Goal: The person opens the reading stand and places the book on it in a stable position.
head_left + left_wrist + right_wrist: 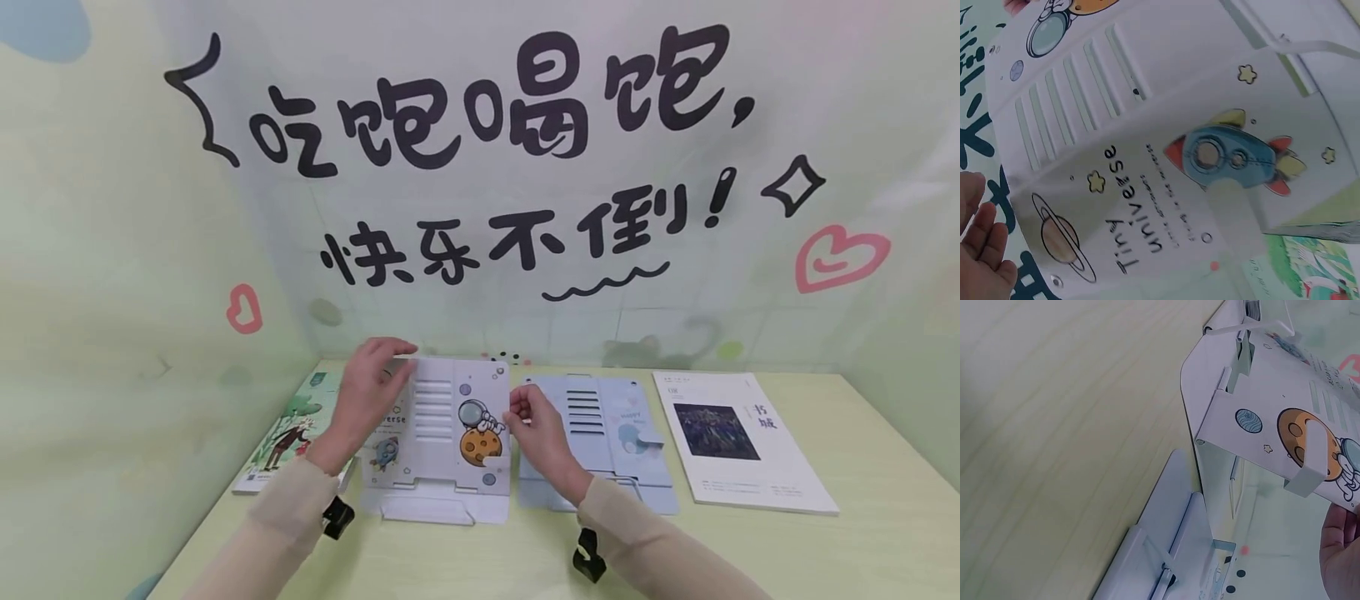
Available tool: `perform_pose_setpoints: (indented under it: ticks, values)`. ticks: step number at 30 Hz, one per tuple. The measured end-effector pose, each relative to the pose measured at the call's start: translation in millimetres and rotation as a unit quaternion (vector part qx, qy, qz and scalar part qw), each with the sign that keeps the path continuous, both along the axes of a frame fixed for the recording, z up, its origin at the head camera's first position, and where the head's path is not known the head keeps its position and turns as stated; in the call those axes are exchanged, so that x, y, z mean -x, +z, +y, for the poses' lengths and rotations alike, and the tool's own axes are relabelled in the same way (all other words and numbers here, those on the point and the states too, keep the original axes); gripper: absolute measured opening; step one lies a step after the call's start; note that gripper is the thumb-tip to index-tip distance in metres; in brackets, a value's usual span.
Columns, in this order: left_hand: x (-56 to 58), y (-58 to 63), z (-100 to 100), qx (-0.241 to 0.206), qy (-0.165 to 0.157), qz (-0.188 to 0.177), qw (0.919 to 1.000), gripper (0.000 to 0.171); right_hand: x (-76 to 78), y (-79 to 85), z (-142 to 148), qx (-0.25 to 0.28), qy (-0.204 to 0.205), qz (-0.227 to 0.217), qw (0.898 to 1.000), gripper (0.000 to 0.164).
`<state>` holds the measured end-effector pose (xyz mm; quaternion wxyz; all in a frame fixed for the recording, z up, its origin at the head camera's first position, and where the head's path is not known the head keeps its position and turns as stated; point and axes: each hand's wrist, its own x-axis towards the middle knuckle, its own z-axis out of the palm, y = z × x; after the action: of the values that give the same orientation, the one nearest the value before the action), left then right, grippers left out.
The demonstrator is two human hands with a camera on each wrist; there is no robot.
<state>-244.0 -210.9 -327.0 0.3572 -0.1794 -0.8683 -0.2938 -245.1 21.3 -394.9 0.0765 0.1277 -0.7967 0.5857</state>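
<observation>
A white metal book stand [433, 460] with an astronaut, a planet and a rocket printed on it stands propped upright on the table. My left hand [367, 392] is at its upper left corner. In the left wrist view, the loosely bent fingers [988, 240] are just beside the top edge of the printed panel [1172, 94], holding nothing. With thumb and fingers my right hand [534, 421] pinches the right edge, beside the astronaut. The right wrist view shows those fingers [1337, 534] at the edge, above a white page clip [1311, 464].
To the right stands a pale blue book stand [551, 417], close beside the white one. A white book [750, 479] with a dark picture lies farther right. At left, partly behind my left arm, is a green illustrated book [296, 417]. A printed curtain [480, 325] hangs behind the table.
</observation>
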Motion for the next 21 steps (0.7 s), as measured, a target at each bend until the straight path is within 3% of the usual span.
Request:
perform_pose_setpoints:
  ticks: [6,10,16,21]
  values:
    - [9.9,2.2,24.1,0.038,-0.002,-0.069,0.9969,0.013,-2.2,-0.8,1.0,0.011,0.003,0.009,1.0,0.017]
    - [13.0,0.0,28.8,0.039,0.001,-0.088,0.9954,0.01,-3.7,-1.3,0.5,0.009,0.002,0.011,1.0,0.017]
    - [19.2,-3.6,27.8,0.033,-0.015,-0.067,0.9971,0.006,-3.7,-3.4,1.9,0.018,0.004,0.016,1.0,0.017]
    - [25.1,-6.5,24.1,0.034,-0.044,-0.041,0.9976,0.005,-1.0,-7.9,7.3,0.078,0.023,0.003,0.997,0.014]
